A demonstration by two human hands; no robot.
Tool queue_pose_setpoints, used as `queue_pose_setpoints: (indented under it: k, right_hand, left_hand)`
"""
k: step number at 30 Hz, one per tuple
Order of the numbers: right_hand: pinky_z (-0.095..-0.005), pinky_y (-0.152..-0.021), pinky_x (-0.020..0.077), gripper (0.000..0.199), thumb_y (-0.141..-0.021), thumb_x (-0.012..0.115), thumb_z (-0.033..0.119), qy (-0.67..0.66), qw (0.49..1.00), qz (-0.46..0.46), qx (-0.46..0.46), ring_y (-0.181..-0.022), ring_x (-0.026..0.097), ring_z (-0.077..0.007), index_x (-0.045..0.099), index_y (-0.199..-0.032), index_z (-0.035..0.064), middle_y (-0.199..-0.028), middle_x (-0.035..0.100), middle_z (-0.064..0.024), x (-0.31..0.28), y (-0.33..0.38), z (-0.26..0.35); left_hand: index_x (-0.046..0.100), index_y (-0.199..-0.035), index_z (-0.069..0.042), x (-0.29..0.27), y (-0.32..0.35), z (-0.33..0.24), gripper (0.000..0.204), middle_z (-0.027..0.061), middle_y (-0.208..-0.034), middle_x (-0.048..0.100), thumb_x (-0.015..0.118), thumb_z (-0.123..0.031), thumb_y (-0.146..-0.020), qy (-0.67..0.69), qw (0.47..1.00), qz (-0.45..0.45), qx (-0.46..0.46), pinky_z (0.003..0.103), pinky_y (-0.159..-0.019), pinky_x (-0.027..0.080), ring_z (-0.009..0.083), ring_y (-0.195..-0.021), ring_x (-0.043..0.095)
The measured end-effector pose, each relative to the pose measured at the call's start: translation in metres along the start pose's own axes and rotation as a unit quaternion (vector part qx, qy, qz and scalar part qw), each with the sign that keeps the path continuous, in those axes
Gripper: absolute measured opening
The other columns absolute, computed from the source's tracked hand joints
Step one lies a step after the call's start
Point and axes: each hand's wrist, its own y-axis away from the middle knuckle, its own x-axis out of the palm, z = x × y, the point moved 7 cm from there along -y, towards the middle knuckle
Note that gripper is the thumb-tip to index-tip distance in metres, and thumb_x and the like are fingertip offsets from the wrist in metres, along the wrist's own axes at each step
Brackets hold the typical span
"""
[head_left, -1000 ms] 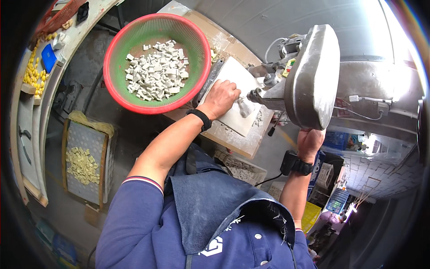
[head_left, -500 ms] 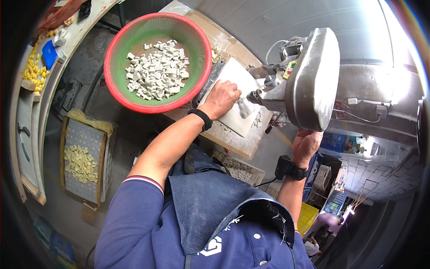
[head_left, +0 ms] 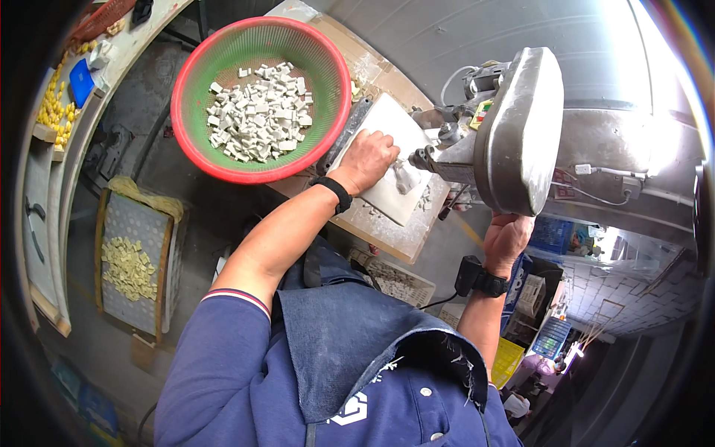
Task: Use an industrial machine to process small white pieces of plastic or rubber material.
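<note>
Under the drill head, left hand fingers pinch a white piece.

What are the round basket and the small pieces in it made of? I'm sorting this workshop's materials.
The basket looks like moulded plastic: a glossy red rim and a green perforated mesh wall. The small blocks look like unglazed clay or plaster, matte pale grey and chalky; which of these cannot be told.

One basket, one drill press, two hands.
</note>
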Motion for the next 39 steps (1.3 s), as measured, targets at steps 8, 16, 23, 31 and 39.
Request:
queue_pose_setpoints:
  k: [8,16,23,31,39]
  right_hand:
    - [-0.0437,-0.095,0.0524,0.039,-0.106,0.046,0.03,0.023,0.999,-0.027,0.001,-0.116,0.061,-0.0247,0.049,-0.137,0.0076,-0.132,0.059,-0.0108,0.005,0.007,-0.001]
    - [-0.0313,-0.087,0.0491,0.03,-0.103,0.048,0.026,0.028,0.998,-0.046,-0.016,-0.103,0.062,-0.0153,0.054,-0.127,0.0087,-0.118,0.064,-0.006,0.015,0.018,0.003]
    - [-0.0438,-0.094,0.0519,0.032,-0.103,0.044,0.02,0.033,0.998,-0.048,-0.013,-0.113,0.062,-0.0225,0.05,-0.132,0.0079,-0.124,0.063,-0.01,0.011,0.027,-0.004]
    - [-0.044,-0.098,0.0457,0.02,-0.105,0.046,0.024,0.051,0.996,-0.058,-0.039,-0.106,0.063,-0.0223,0.052,-0.116,0.0087,-0.114,0.063,-0.0067,0.004,0.048,-0.013]
    - [-0.0439,-0.099,0.0449,0.022,-0.105,0.047,0.027,0.06,0.995,-0.058,-0.049,-0.11,0.063,-0.0255,0.051,-0.116,0.0079,-0.113,0.061,-0.0079,0.008,0.057,-0.016]
  left_hand:
    - [0.071,-0.081,-0.014,0.0,0.001,0.0,0.011,0.0022,-0.079,0.062,0.06,-0.014,-0.082,-0.005,1.0,-0.004,0.004,0.036,-0.078,0.045,0.0201,-0.084,0.061]
    - [0.071,-0.081,-0.014,-0.002,0.0,-0.001,0.012,0.0023,-0.078,0.061,0.059,-0.013,-0.082,-0.005,1.0,-0.005,0.011,0.036,-0.078,0.045,0.02,-0.083,0.061]
    - [0.071,-0.081,-0.014,-0.003,-0.001,-0.001,0.012,0.002,-0.079,0.062,0.059,-0.013,-0.081,0.001,1.0,-0.002,0.015,0.036,-0.078,0.045,0.0198,-0.084,0.061]
    - [0.071,-0.082,-0.014,-0.003,-0.002,0.0,0.012,0.0018,-0.081,0.062,0.059,-0.011,-0.08,0.004,1.0,0.006,0.015,0.036,-0.078,0.045,0.02,-0.085,0.061]
    - [0.069,-0.08,-0.014,-0.001,-0.002,0.001,0.01,0.0017,-0.081,0.062,0.06,-0.011,-0.079,-0.01,1.0,0.008,0.025,0.037,-0.078,0.046,0.0204,-0.085,0.061]
